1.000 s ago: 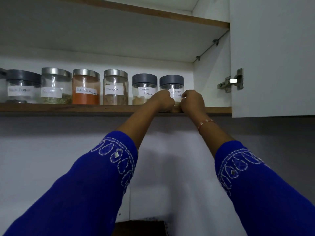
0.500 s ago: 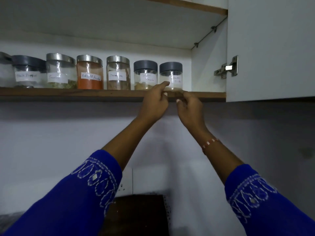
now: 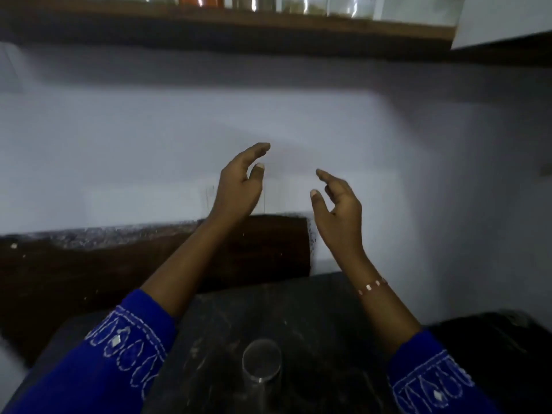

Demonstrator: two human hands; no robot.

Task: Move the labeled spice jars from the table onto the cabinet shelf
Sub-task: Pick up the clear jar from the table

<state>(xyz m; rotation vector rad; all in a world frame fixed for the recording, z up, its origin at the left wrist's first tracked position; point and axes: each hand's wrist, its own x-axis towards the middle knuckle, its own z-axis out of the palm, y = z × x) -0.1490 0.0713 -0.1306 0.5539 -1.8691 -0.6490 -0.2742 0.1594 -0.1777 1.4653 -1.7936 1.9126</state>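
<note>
Blue sleeves (image 3: 98,366) w/ white stitched embroidery, small mirror bits, thin beaded bracelet (image 3: 372,286) on rt wrist

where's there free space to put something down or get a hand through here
The dark table lies bare around the clear jar, mostly behind it toward the wall. Between the left hand and right hand, both empty, the air is open. The shelf above is crowded: jar bottoms line its edge, except at its right end.

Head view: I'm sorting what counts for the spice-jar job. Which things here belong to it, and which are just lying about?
Part of the job:
spice jars, bottoms only
cabinet shelf
dark table
left hand, empty
right hand, empty

Lying about:
clear glass on the table
</note>
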